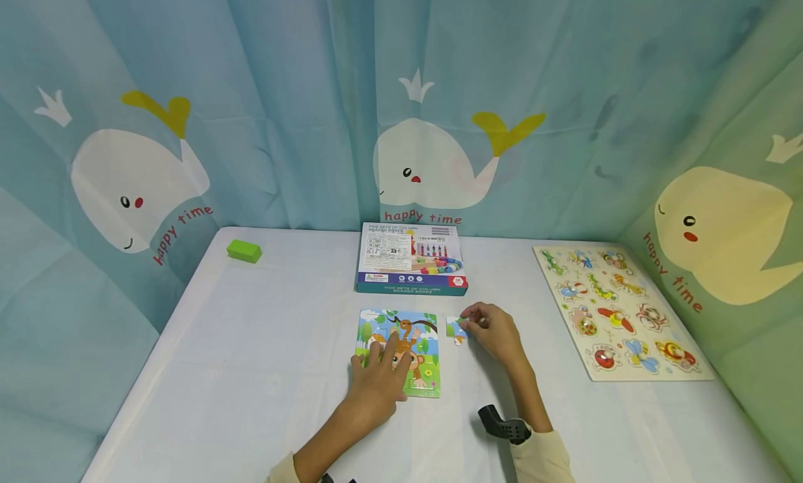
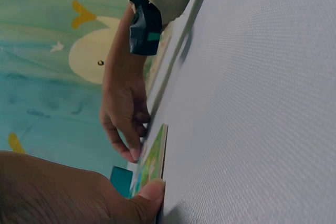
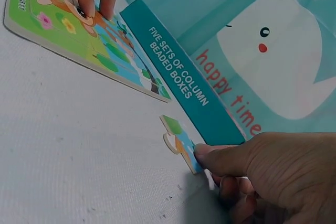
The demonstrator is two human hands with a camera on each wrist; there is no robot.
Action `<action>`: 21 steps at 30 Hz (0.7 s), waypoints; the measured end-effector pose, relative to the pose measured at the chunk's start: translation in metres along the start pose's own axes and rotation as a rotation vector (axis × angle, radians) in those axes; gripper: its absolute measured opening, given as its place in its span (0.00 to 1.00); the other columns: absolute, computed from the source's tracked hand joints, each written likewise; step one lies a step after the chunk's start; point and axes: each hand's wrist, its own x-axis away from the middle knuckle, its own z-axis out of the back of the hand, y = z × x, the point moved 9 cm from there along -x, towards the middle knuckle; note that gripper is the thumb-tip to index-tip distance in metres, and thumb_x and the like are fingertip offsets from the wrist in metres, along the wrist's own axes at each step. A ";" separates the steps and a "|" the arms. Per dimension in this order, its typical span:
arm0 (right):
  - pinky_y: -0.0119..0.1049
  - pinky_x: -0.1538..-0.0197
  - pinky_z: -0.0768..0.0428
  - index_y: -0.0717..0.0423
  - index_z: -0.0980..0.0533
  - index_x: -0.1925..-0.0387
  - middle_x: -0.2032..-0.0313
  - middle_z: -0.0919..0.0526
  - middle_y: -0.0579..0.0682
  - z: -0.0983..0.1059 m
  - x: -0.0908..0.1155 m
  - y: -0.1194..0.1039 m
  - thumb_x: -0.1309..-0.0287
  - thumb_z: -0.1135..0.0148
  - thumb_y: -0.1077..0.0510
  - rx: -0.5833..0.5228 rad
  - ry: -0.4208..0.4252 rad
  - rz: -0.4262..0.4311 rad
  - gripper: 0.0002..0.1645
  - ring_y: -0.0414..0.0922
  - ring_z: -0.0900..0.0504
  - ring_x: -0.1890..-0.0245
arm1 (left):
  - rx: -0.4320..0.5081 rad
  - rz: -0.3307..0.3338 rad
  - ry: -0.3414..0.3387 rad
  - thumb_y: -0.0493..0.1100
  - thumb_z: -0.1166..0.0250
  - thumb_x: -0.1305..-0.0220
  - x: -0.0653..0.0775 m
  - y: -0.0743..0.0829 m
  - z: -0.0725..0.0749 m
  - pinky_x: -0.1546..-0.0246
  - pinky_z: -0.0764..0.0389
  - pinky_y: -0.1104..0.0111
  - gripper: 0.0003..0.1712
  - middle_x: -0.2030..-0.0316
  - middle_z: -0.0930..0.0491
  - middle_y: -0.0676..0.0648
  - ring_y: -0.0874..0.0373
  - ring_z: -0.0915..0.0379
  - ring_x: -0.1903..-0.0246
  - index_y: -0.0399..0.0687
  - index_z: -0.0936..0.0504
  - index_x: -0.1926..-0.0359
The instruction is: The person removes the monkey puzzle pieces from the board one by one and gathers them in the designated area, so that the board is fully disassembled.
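A monkey jigsaw puzzle (image 1: 429, 384) in a flat tray lies near the middle of the table. My left hand (image 1: 378, 384) rests over it, fingers spread on the picture and thumb at its near edge. To the right of the puzzle, my right hand (image 1: 497, 333) pinches a loose jigsaw piece (image 1: 453, 327) between thumb and fingers. That same jigsaw piece (image 3: 178, 139) shows blue, green and orange in the right wrist view, with a rounded tab; it is apart from the puzzle and slightly tilted. My fingertips hide one end of it.
Behind the puzzle lies a box of beaded columns (image 1: 410, 260). A wooden insect board (image 1: 567, 316) lies along the right side of the table. At the far left sits a green block (image 1: 244, 251). Whale-print curtains (image 1: 301, 120) surround the table.
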 end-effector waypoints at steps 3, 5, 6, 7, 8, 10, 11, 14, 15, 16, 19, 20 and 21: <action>0.34 0.66 0.33 0.56 0.18 0.64 0.71 0.23 0.50 0.000 0.000 0.000 0.45 0.30 0.60 0.006 0.002 0.002 0.07 0.43 0.29 0.71 | 0.000 -0.003 0.005 0.49 0.27 0.46 0.000 0.000 0.000 0.54 0.28 0.44 0.37 0.29 0.40 0.37 0.41 0.37 0.41 0.50 0.28 0.35; 0.34 0.66 0.33 0.55 0.18 0.64 0.71 0.22 0.50 0.000 0.000 0.000 0.45 0.30 0.60 0.008 0.002 0.003 0.06 0.43 0.29 0.71 | -0.002 -0.003 0.009 0.50 0.27 0.46 0.000 0.000 0.000 0.54 0.28 0.45 0.37 0.29 0.40 0.37 0.41 0.37 0.41 0.50 0.27 0.35; 0.34 0.66 0.33 0.55 0.18 0.64 0.71 0.22 0.50 0.000 0.000 0.000 0.45 0.30 0.60 0.008 0.001 0.001 0.06 0.43 0.29 0.71 | -0.002 -0.002 0.009 0.50 0.27 0.46 0.000 0.000 0.000 0.54 0.28 0.45 0.37 0.29 0.40 0.37 0.41 0.37 0.41 0.50 0.27 0.35; 0.34 0.66 0.33 0.55 0.18 0.64 0.71 0.22 0.50 0.000 0.000 0.000 0.44 0.31 0.60 0.008 0.000 0.000 0.06 0.43 0.29 0.71 | -0.004 -0.002 0.008 0.50 0.27 0.46 0.001 0.000 0.000 0.54 0.28 0.45 0.37 0.29 0.40 0.37 0.41 0.37 0.41 0.50 0.28 0.35; 0.35 0.66 0.33 0.55 0.18 0.64 0.71 0.22 0.50 0.000 0.000 0.000 0.44 0.31 0.60 0.008 -0.001 -0.002 0.06 0.44 0.29 0.71 | -0.006 -0.003 0.009 0.50 0.27 0.46 0.001 0.000 0.000 0.54 0.28 0.45 0.37 0.29 0.40 0.38 0.41 0.37 0.41 0.50 0.27 0.35; 0.35 0.66 0.33 0.54 0.18 0.63 0.70 0.22 0.50 0.000 0.000 0.000 0.44 0.31 0.60 0.010 -0.003 -0.007 0.06 0.44 0.29 0.71 | -0.008 -0.005 0.012 0.51 0.27 0.47 0.001 0.000 0.000 0.55 0.27 0.45 0.37 0.29 0.40 0.38 0.41 0.37 0.41 0.50 0.27 0.36; 0.35 0.66 0.33 0.54 0.18 0.63 0.70 0.22 0.50 0.000 0.000 0.000 0.43 0.31 0.60 0.012 -0.004 -0.007 0.06 0.44 0.29 0.71 | -0.010 -0.007 0.013 0.51 0.27 0.47 0.001 0.000 0.001 0.55 0.27 0.45 0.37 0.29 0.40 0.38 0.42 0.37 0.41 0.50 0.27 0.36; 0.36 0.66 0.33 0.53 0.17 0.63 0.69 0.21 0.51 0.000 0.000 0.000 0.43 0.32 0.59 0.016 -0.002 -0.003 0.05 0.44 0.29 0.70 | -0.017 -0.009 0.017 0.51 0.26 0.48 0.001 0.000 0.002 0.56 0.27 0.45 0.37 0.29 0.40 0.38 0.42 0.37 0.42 0.50 0.27 0.36; 0.36 0.65 0.33 0.53 0.17 0.63 0.68 0.20 0.51 0.000 0.000 0.000 0.43 0.32 0.59 0.019 -0.001 0.000 0.05 0.44 0.28 0.70 | -0.016 -0.009 0.016 0.51 0.26 0.48 0.001 0.000 0.002 0.56 0.27 0.45 0.37 0.29 0.40 0.38 0.42 0.37 0.42 0.51 0.27 0.37; 0.36 0.65 0.33 0.53 0.17 0.63 0.68 0.20 0.51 0.000 0.000 0.000 0.43 0.32 0.59 0.021 0.000 0.002 0.05 0.45 0.28 0.70 | -0.017 -0.008 0.014 0.51 0.26 0.48 0.001 0.000 0.002 0.56 0.27 0.45 0.37 0.29 0.40 0.38 0.42 0.37 0.42 0.51 0.27 0.36; 0.36 0.65 0.33 0.52 0.17 0.63 0.68 0.20 0.51 0.000 0.000 -0.001 0.43 0.32 0.59 0.031 0.002 0.006 0.05 0.45 0.28 0.70 | -0.015 -0.009 0.012 0.50 0.26 0.47 0.001 0.000 0.002 0.56 0.27 0.45 0.37 0.30 0.40 0.38 0.43 0.37 0.42 0.51 0.27 0.36; 0.36 0.66 0.33 0.52 0.17 0.63 0.68 0.20 0.51 -0.001 0.000 -0.001 0.43 0.32 0.60 0.033 0.001 0.005 0.05 0.45 0.28 0.70 | -0.015 -0.009 0.014 0.50 0.26 0.47 0.002 0.000 0.003 0.56 0.27 0.45 0.37 0.30 0.40 0.38 0.43 0.37 0.42 0.50 0.27 0.36; 0.36 0.66 0.33 0.52 0.17 0.63 0.68 0.20 0.51 -0.001 0.000 -0.001 0.42 0.32 0.60 0.036 0.001 0.004 0.05 0.45 0.29 0.70 | -0.016 -0.010 0.016 0.50 0.26 0.47 0.002 0.001 0.003 0.56 0.27 0.45 0.38 0.30 0.40 0.38 0.43 0.37 0.42 0.50 0.27 0.36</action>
